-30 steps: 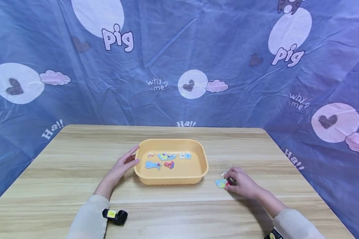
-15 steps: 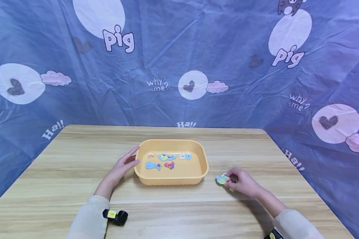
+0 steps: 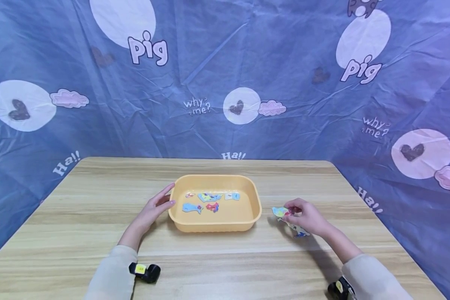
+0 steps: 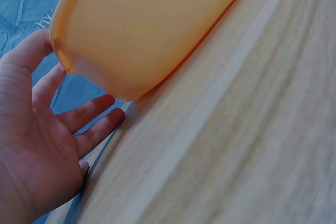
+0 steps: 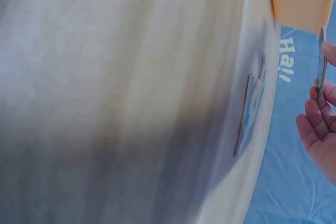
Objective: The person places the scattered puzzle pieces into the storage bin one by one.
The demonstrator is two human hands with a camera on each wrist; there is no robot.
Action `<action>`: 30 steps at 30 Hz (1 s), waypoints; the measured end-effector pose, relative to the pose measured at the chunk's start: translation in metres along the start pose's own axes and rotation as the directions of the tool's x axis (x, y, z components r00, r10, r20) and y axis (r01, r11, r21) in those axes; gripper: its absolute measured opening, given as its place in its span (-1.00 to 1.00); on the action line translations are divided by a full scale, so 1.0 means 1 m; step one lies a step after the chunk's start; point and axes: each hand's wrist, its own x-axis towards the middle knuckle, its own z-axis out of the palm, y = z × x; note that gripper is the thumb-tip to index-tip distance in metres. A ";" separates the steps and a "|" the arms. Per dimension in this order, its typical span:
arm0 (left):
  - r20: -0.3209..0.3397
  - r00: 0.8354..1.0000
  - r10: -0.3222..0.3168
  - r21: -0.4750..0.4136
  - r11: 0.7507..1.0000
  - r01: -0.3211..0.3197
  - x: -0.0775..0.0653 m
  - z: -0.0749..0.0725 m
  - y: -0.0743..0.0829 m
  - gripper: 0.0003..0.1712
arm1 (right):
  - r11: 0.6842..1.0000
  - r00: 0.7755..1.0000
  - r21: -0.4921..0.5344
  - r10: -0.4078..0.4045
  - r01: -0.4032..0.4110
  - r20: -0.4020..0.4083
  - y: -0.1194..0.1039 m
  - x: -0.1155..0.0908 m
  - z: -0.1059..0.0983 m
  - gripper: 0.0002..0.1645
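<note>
A thin puzzle-like cutout (image 3: 280, 211), blue-green with some red, is pinched between the thumb and fingers of my right hand (image 3: 307, 216), raised over the table. The right wrist view shows this cutout (image 5: 322, 66) edge-on. Below that hand lie other flat cutouts (image 3: 299, 231), white with blue, partly hidden by it. My left hand (image 3: 150, 212) rests against the left end of a yellow-orange plastic tray (image 3: 214, 227). Its thumb and index fingertip touch the rim, while the other fingers (image 4: 100, 129) extend loosely beside the tray wall (image 4: 142, 30).
Inside the tray are several flat cutouts: a blue whale-like one (image 3: 191, 207), a red one (image 3: 212, 207), a multicoloured one (image 3: 209, 197), a white-and-blue pair (image 3: 231, 196) and a small reddish one (image 3: 189, 195). A blue printed curtain (image 3: 210, 133) hangs behind the wooden table (image 3: 225, 266).
The right hand has lifted the blue-green cutout off the table and moved it slightly away from the body, uncovering white-and-blue cutouts beneath. The left hand and tray stay put.
</note>
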 end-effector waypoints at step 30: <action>0.007 1.000 0.011 -0.012 1.000 -0.011 -0.001 0.000 -0.001 -0.31 | 0.988 0.996 0.133 -0.064 0.073 -0.066 -0.081 0.044 0.003 -0.70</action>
